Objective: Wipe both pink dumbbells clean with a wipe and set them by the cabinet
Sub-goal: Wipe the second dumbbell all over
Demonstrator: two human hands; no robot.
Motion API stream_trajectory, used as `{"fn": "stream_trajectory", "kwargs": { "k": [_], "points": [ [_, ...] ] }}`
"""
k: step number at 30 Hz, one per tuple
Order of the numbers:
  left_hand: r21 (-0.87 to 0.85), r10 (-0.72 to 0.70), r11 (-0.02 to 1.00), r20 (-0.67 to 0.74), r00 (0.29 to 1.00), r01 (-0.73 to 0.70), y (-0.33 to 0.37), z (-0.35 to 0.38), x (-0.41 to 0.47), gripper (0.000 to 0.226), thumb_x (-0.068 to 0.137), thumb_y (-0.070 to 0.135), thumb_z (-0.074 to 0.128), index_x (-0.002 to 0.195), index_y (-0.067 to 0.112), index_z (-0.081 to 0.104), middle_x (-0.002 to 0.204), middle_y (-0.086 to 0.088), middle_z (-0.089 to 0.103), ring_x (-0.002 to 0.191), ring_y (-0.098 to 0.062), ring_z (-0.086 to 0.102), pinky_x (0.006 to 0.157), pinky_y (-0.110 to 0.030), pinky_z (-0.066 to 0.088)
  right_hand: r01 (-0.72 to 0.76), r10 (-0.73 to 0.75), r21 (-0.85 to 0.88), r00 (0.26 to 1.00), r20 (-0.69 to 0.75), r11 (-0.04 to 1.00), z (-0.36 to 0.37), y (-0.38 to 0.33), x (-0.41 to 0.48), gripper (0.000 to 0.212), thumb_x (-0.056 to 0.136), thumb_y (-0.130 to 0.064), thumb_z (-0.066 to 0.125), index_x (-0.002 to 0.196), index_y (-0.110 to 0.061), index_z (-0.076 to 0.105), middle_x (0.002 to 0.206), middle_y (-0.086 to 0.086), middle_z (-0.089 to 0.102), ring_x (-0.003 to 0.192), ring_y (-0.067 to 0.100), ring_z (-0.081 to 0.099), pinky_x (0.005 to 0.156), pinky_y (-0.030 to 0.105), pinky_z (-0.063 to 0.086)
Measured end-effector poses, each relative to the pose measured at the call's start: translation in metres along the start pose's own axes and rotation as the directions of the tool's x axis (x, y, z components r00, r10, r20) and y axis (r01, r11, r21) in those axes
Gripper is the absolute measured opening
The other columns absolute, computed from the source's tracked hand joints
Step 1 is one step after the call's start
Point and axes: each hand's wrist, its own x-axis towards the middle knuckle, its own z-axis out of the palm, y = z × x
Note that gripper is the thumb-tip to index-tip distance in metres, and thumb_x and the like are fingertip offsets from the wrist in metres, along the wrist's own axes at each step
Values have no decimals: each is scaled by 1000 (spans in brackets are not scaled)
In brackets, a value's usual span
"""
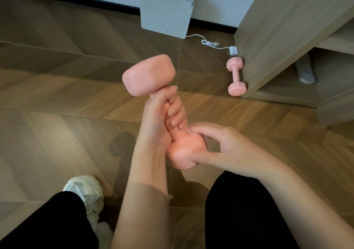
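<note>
One dumbbell [149, 75] is held upright above the floor [57, 95], well clear of the cabinet [277, 28]. The left hand [159, 114] is wrapped round its handle, and the right hand [229, 147] is clamped on the lower head, thumb beneath and fingertips over the neck. A pale scrap [191, 132] is glimpsed under those fingertips; whether it is the wipe cannot be told. The other dumbbell [236, 76] is laid on the floor, touching the cabinet's side.

The dumbbell is judged heavy for its size, rigid and in no way fragile, though the floor could be marked if it is dropped. Its coating looks smooth and faintly glossy, so some slipperiness is to be expected once it is damp. The narrow handle is judged the surest place to be gripped. The blocky, flat-faced heads are better steadied than carried, and rolling should be checked by those flats once it is set down.
</note>
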Motion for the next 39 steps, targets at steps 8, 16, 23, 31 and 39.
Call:
{"fn": "stream_trajectory", "kwargs": {
  "k": [8, 16, 23, 31, 39],
  "points": [
    [-15, 9, 1000, -216, 976, -12, -10, 2, 3, 32, 86, 24, 62, 56, 23, 51, 46, 6, 38, 37, -9, 34, 42, -22, 35, 136, -142, -40, 965, -218, 990, 7, 9, -13, 39, 77, -34, 77, 115, -27, 68, 122, -25, 59, 117, -8, 52, 95, 7, 40],
    [-467, 33, 884, 96, 995, 16, -11, 8, -2, 35, 84, 22, 58, 51, 17, 48, 39, 7, 43, 32, -6, 39, 37, -17, 35, -13, -22, 825, 999, 30, 565, 3, 15, -5, 59, 55, -57, 85, 104, -32, 66, 93, -12, 68, 86, 2, 64, 69, 16, 50],
    [-456, 45, 890, 53, 998, -16, -5, 14, 1, 29, 86, 27, 56, 61, 16, 47, 50, 4, 44, 40, -9, 42, 44, -21, 40, 31, -69, 879, 998, 2, 476, 5, 20, -2, 70, 51, -38, 93, 113, -27, 64, 105, -4, 67, 98, 9, 63, 75, 24, 54],
    [-82, -252, 968, -334, 908, 238, 8, 17, 14, 16, 87, 22, 67, 87, 11, 55, 62, -2, 51, 55, -15, 53, 56, -28, 50, 149, -37, 317, 942, -334, 937, 4, 13, -3, 73, 50, -48, 91, 114, -34, 59, 114, -12, 63, 108, 13, 60, 81, 24, 52],
    [-341, -275, 922, -243, 930, 184, 5, 14, 13, 29, 84, 27, 63, 60, 20, 47, 47, 7, 35, 39, -8, 33, 40, -21, 33, 135, -75, 207, 959, -275, 969, 15, 17, 4, 81, 36, -59, 89, 105, -43, 51, 103, -21, 61, 90, 1, 58, 69, 9, 44]
  ]
}}
